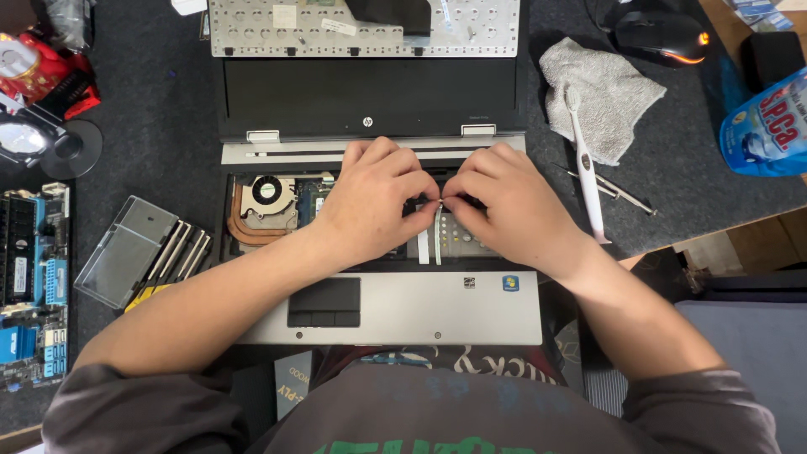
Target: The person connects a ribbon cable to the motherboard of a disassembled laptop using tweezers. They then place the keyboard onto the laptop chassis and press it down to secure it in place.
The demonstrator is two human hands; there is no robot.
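Note:
An opened silver laptop (420,311) lies in front of me with its keyboard taken off, showing a fan (267,192) and copper heat pipe at the left. My left hand (370,197) and my right hand (504,202) meet over the open bay, fingertips pinched together on a thin white ribbon cable (437,240) and its connector. The detached keyboard (363,27) lies face down on the screen's far edge. What the fingertips grip is mostly hidden.
An open screwdriver case (139,252) and a circuit board (34,286) lie to the left. To the right lie a grey cloth (601,97), a white toothbrush (586,164), tweezers (618,192), a mouse (660,35) and a blue pouch (769,126). The desk edge drops away at right.

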